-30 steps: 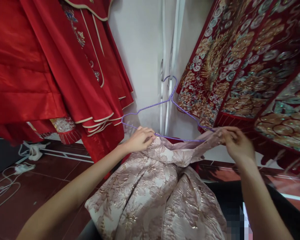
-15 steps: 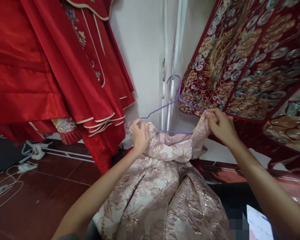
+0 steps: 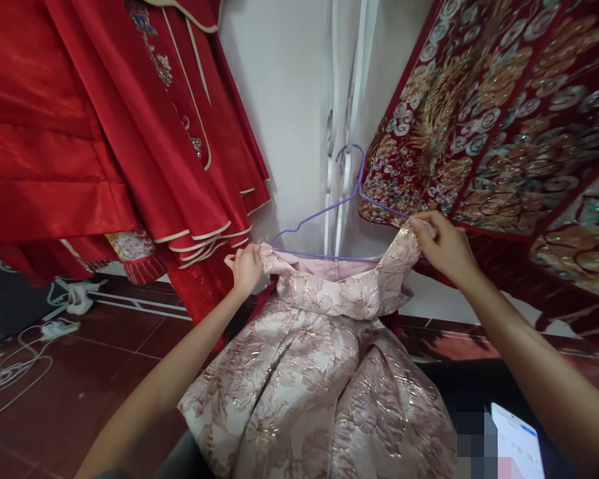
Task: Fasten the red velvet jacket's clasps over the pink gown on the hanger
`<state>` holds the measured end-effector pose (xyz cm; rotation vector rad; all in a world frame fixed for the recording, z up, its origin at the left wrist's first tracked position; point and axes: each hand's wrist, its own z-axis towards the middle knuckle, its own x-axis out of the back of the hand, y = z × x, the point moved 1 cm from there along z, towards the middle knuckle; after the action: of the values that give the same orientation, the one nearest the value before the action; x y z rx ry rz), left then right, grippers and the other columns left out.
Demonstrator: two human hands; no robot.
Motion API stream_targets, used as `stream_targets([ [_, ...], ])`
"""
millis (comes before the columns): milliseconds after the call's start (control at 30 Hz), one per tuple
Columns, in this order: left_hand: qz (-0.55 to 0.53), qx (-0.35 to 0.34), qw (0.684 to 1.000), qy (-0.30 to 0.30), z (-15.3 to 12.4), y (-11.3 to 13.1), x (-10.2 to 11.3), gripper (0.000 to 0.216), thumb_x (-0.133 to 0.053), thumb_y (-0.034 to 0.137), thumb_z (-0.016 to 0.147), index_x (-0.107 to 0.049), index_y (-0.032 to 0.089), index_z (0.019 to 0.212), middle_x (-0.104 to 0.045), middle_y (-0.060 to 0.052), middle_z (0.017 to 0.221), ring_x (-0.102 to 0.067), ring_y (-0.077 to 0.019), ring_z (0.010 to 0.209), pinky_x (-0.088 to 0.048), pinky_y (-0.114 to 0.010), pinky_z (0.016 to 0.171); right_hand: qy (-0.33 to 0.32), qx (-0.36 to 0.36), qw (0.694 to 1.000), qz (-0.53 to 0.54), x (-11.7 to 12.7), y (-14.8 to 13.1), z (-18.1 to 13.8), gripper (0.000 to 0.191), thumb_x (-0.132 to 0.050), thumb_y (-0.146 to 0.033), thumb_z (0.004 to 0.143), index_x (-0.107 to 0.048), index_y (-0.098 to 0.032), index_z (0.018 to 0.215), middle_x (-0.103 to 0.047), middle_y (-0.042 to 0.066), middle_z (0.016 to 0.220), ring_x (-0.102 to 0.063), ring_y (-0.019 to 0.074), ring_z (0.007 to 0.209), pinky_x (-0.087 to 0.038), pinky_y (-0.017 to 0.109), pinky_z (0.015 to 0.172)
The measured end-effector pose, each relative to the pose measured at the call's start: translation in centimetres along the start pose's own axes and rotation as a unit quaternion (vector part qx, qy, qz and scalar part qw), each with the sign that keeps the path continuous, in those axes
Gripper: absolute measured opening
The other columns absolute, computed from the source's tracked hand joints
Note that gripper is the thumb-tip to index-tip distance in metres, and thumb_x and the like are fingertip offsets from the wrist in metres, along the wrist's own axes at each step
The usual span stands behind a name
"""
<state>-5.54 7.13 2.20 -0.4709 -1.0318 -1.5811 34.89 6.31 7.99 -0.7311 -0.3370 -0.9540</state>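
Note:
A pale pink brocade dress [image 3: 309, 352] with a shiny gold floral pattern spreads out in front of me. Its neckline hangs around a thin purple hanger [image 3: 324, 211], whose hook points up and away from me. My left hand [image 3: 248, 268] is closed on the dress's left shoulder strap, at the hanger's left end. At the opposite end, my right hand [image 3: 442, 245] pinches the right strap between thumb and fingers. The hanger's lower bar runs across the neck opening, in front of the lining.
Red satin garments [image 3: 144, 133] hang at the left, and a dark red embroidered garment [image 3: 479, 126] at the right. Behind the hanger stand white cabinet doors [image 3: 279, 100]. White cables [image 3: 24, 366] lie on the tiled floor. A lit phone [image 3: 516, 439] is at the lower right.
My left hand has moved left, drawing the left strap outward over the hanger's end. The neckline is stretched wider. My right hand has stayed nearly in place.

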Motion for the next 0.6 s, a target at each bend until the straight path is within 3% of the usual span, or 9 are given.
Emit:
stream_targets([
  [167,-0.093,-0.073,0.991,0.059,1.2,1.4,1.9,0.037,-0.026,0.036,0.099,-0.061,0.024,0.104,-0.07,-0.004,0.099,-0.058,-0.019,0.093,-0.025,-0.037,0.095,-0.014,-0.004,1.0,0.025,0.0,0.2,-0.1,0.029,-0.049,-0.042,0.089,-0.064,-0.02,0.102,-0.071,0.007,0.087,-0.059,0.0163,0.066,-0.041,0.026,0.066],
  [333,-0.102,-0.159,0.98,0.069,2.6,3.7,4.1,0.037,-0.027,0.038,0.099,-0.061,0.025,0.101,-0.071,-0.001,0.096,-0.057,-0.0176,0.088,-0.023,-0.035,0.098,-0.031,-0.028,0.998,0.042,0.0,0.0,-0.3,0.033,-0.047,-0.046,0.089,-0.063,-0.02,0.103,-0.069,0.006,0.078,-0.055,0.0159,0.059,-0.041,0.026,0.062],
  [433,-0.076,-0.116,0.989,0.049,2.5,2.7,3.6,0.037,-0.028,0.037,0.098,-0.062,0.023,0.098,-0.07,-0.002,0.086,-0.059,-0.0186,0.081,-0.026,-0.036,0.094,-0.021,-0.041,0.999,0.023,0.0,-0.5,-0.3,0.033,-0.046,-0.045,0.089,-0.064,-0.02,0.103,-0.069,0.007,0.079,-0.054,0.0168,0.059,-0.041,0.028,0.065],
  [600,-0.016,-0.06,0.998,-0.006,0.4,-1.2,2.0,0.036,-0.029,0.035,0.096,-0.062,0.021,0.098,-0.069,-0.004,0.078,-0.062,-0.0214,0.076,-0.028,-0.038,0.091,-0.009,-0.03,0.999,0.012,-0.2,-0.8,-0.3,0.033,-0.045,-0.045,0.089,-0.063,-0.02,0.101,-0.07,0.009,0.086,-0.057,0.0192,0.066,-0.041,0.03,0.068],
])
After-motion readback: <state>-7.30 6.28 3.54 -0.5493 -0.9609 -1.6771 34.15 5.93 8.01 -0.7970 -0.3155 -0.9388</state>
